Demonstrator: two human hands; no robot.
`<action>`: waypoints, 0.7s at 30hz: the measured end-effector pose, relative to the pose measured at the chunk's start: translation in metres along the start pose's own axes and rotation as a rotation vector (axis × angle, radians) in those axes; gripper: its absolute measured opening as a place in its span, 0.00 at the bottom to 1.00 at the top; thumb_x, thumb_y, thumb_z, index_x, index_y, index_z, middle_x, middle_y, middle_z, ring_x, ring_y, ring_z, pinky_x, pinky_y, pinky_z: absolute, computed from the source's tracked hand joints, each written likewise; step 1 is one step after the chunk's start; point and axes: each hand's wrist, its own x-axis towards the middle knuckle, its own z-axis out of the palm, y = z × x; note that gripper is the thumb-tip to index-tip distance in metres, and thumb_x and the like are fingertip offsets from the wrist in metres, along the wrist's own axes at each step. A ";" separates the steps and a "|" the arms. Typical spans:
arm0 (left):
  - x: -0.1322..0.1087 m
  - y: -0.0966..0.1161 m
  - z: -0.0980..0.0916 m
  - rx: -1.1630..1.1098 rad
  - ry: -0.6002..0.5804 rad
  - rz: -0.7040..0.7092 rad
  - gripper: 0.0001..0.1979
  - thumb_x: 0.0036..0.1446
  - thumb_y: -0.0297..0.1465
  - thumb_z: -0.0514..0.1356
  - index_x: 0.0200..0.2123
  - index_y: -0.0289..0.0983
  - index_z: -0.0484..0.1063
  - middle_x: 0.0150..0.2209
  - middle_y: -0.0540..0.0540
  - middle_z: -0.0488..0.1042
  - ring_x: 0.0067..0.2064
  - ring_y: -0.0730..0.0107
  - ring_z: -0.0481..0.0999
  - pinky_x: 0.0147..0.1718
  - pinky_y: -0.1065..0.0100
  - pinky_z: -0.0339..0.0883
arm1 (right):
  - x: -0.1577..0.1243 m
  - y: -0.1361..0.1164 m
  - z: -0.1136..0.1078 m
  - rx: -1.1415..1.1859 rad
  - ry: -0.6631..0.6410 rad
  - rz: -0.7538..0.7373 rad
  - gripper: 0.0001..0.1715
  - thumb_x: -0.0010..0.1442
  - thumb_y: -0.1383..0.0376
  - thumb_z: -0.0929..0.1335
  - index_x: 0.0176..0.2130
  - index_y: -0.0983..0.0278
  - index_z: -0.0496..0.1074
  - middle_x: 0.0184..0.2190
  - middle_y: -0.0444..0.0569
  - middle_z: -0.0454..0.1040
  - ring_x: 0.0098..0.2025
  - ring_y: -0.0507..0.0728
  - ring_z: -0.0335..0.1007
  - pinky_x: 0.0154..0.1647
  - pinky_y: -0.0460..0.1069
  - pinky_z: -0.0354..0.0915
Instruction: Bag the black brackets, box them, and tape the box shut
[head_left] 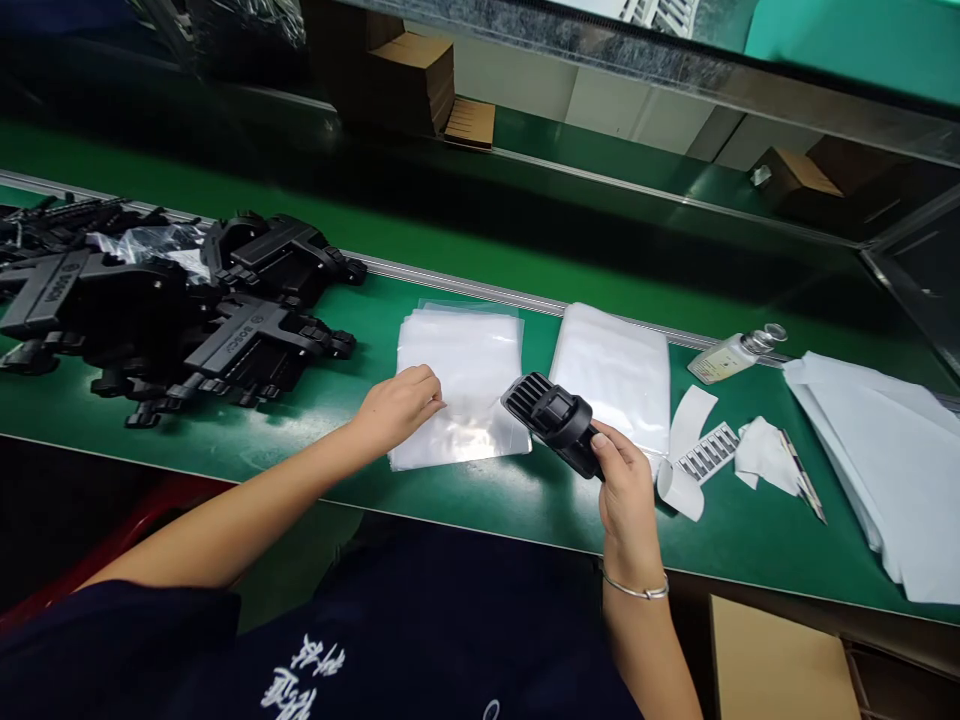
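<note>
My right hand (626,480) grips a black plastic part (555,415) by its lower end. This part has a slotted, comb-like head and a round collar, and it is tilted above the bench between two stacks of bags. Over the left stack of clear plastic bags (457,350) is my left hand (401,405), fingers curled with thumb and fingertips pressed together. Whatever may be between those fingertips is too small to make out. A second stack of milky plastic bags (615,365) lies just behind the black part.
Black plastic assemblies (247,340) are heaped on the left of the green bench (480,510). Toward the right are a pump bottle (735,355), a label strip (709,455), a crumpled white cloth (765,455), a pen (802,475) and white sheets (892,450). A metal-edged shelf (675,75) overhangs the back.
</note>
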 end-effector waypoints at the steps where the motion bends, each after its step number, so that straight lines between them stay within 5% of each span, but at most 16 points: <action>1: 0.000 0.001 -0.001 0.027 0.018 -0.013 0.09 0.62 0.33 0.53 0.30 0.38 0.69 0.36 0.43 0.74 0.40 0.60 0.74 0.30 0.66 0.63 | 0.001 0.001 0.001 0.003 -0.011 0.006 0.20 0.56 0.52 0.70 0.41 0.62 0.80 0.40 0.51 0.81 0.43 0.62 0.76 0.45 0.56 0.70; 4: -0.002 0.009 -0.001 0.042 0.003 -0.050 0.10 0.63 0.34 0.54 0.30 0.39 0.68 0.33 0.45 0.74 0.36 0.62 0.74 0.27 0.67 0.59 | 0.002 0.003 0.002 0.023 -0.023 0.019 0.21 0.56 0.51 0.70 0.41 0.63 0.80 0.39 0.51 0.81 0.43 0.62 0.76 0.45 0.56 0.70; 8: -0.004 0.019 0.003 -0.003 -0.203 -0.027 0.10 0.63 0.35 0.53 0.30 0.40 0.67 0.29 0.49 0.74 0.30 0.66 0.74 0.24 0.69 0.56 | 0.004 0.007 0.002 0.049 0.002 0.035 0.22 0.55 0.51 0.70 0.41 0.64 0.80 0.40 0.52 0.81 0.44 0.63 0.75 0.47 0.57 0.69; 11: -0.005 0.021 0.004 0.000 -0.091 -0.078 0.11 0.64 0.33 0.48 0.34 0.39 0.68 0.34 0.47 0.76 0.35 0.64 0.76 0.28 0.68 0.61 | 0.005 0.009 0.001 0.063 0.003 0.069 0.22 0.55 0.50 0.71 0.40 0.64 0.80 0.39 0.51 0.81 0.45 0.63 0.75 0.48 0.58 0.69; 16: -0.004 0.016 0.002 -0.136 -0.196 -0.031 0.13 0.60 0.28 0.46 0.40 0.38 0.70 0.40 0.45 0.77 0.38 0.62 0.77 0.35 0.66 0.67 | 0.007 0.006 0.003 0.108 0.000 0.129 0.22 0.52 0.50 0.73 0.39 0.63 0.80 0.37 0.50 0.81 0.45 0.64 0.75 0.51 0.59 0.69; 21: -0.005 0.009 -0.006 -0.260 -0.143 0.014 0.13 0.60 0.29 0.47 0.37 0.37 0.71 0.39 0.43 0.77 0.41 0.61 0.76 0.39 0.65 0.68 | 0.007 0.009 0.006 0.113 -0.010 0.080 0.20 0.55 0.52 0.71 0.40 0.63 0.80 0.40 0.51 0.81 0.46 0.63 0.75 0.52 0.59 0.67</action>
